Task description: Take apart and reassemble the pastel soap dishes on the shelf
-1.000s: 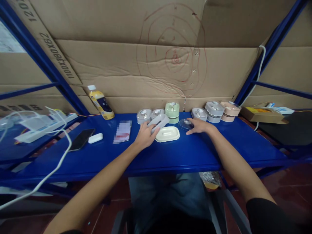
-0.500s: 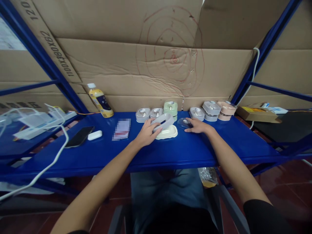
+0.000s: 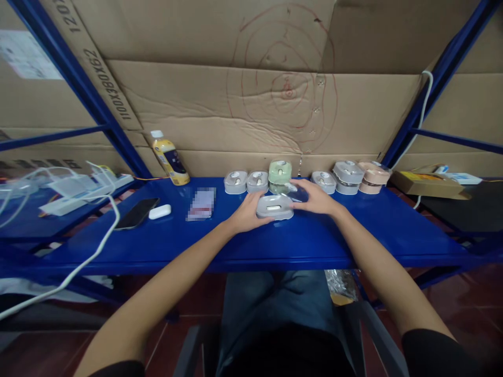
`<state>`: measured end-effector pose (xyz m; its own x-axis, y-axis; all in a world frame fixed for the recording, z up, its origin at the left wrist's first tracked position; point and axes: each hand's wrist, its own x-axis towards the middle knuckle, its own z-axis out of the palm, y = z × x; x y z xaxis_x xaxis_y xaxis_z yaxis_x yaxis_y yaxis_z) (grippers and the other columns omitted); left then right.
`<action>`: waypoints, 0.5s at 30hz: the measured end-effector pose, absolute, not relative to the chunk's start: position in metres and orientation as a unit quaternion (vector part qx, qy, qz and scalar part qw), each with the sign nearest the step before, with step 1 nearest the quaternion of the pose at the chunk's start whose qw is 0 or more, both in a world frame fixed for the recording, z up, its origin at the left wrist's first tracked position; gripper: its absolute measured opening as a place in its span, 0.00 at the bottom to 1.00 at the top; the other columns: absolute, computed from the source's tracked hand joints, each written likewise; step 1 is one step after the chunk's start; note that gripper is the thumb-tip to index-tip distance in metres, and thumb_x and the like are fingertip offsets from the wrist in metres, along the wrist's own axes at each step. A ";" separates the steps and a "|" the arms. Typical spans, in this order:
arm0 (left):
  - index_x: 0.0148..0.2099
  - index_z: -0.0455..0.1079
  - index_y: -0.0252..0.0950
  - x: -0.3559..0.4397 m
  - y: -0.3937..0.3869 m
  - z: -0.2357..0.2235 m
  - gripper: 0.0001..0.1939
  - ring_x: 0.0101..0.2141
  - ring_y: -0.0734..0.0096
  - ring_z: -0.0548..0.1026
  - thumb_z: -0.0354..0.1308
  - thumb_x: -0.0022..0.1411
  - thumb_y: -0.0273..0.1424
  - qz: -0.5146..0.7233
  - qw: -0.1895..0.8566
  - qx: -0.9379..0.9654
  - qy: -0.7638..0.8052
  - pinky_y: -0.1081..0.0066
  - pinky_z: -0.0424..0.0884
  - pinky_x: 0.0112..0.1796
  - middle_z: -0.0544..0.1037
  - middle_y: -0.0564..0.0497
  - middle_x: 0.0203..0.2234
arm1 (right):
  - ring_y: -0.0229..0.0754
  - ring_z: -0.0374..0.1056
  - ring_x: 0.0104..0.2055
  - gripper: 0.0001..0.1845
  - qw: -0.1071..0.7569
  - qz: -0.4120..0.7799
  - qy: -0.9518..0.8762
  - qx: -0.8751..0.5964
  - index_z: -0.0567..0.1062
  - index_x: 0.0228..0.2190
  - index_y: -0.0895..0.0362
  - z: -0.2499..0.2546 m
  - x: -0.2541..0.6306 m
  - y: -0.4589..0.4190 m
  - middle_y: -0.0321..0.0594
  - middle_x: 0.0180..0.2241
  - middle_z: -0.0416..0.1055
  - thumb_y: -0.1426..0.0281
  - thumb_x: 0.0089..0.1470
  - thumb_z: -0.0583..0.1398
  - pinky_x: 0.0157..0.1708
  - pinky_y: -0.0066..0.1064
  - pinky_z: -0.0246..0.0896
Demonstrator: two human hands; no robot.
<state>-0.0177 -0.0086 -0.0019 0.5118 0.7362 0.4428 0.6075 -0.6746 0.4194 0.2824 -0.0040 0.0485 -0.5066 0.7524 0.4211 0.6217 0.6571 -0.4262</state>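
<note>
A small grey box (image 3: 274,208), its top uncovered and a white bar showing in the middle, rests on the blue table in front of me. My left hand (image 3: 250,212) curls round its left side, thumb along the near edge and fingers at the back. In my right hand (image 3: 316,199) is a clear oval lid (image 3: 297,193), tilted just above the box's back right corner. Part of the lid is hidden by the fingers. Right behind the lid stands a green box stack (image 3: 280,172), partly covered by it.
Along the back stand several lidded grey boxes (image 3: 257,181), a grey stack (image 3: 348,177) and a pink stack (image 3: 373,177). To the left are a bottle (image 3: 171,159), a blurred-out flat item (image 3: 201,204), a white case (image 3: 160,211) and a dark phone (image 3: 137,213). A white cable (image 3: 92,257) hangs at the left.
The grey ring has come down from my tilted left-hand hold onto the cream base. My right hand has lifted the clear lid off the table and carried it left to the box.
</note>
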 end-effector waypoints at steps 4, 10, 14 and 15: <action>0.76 0.44 0.37 -0.012 -0.006 -0.008 0.63 0.63 0.38 0.70 0.77 0.50 0.51 0.334 0.189 0.833 0.398 0.42 0.68 0.62 0.69 0.31 0.64 | 0.58 0.67 0.65 0.45 0.271 0.121 -0.896 -0.331 0.70 0.65 0.50 0.046 0.260 -0.009 0.48 0.63 0.71 0.49 0.51 0.72 0.66 0.54 0.61; 0.76 0.43 0.39 -0.008 -0.007 -0.007 0.62 0.60 0.40 0.74 0.77 0.51 0.48 0.337 0.225 0.832 0.380 0.43 0.70 0.61 0.74 0.36 0.60 | 0.57 0.69 0.63 0.44 0.240 0.139 -0.902 -0.330 0.71 0.65 0.49 0.038 0.252 -0.011 0.48 0.62 0.71 0.49 0.51 0.72 0.65 0.53 0.63; 0.76 0.44 0.39 -0.009 -0.004 -0.009 0.61 0.62 0.39 0.73 0.76 0.52 0.49 0.338 0.229 0.837 0.364 0.41 0.69 0.62 0.72 0.33 0.62 | 0.58 0.68 0.63 0.46 0.222 0.129 -0.898 -0.356 0.68 0.67 0.48 0.036 0.252 -0.014 0.49 0.62 0.70 0.46 0.53 0.70 0.64 0.53 0.63; 0.76 0.44 0.39 -0.009 -0.003 -0.010 0.61 0.62 0.39 0.73 0.76 0.52 0.49 0.339 0.228 0.839 0.360 0.41 0.69 0.62 0.71 0.32 0.64 | 0.59 0.68 0.64 0.48 0.213 0.127 -0.899 -0.361 0.67 0.68 0.49 0.038 0.253 -0.015 0.50 0.63 0.69 0.45 0.53 0.70 0.64 0.53 0.63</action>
<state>-0.0095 -0.0025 -0.0100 0.5115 0.7582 0.4044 0.4490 -0.6370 0.6266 0.2531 -0.0149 0.0376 -0.6480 0.7036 0.2916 0.5953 0.7068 -0.3822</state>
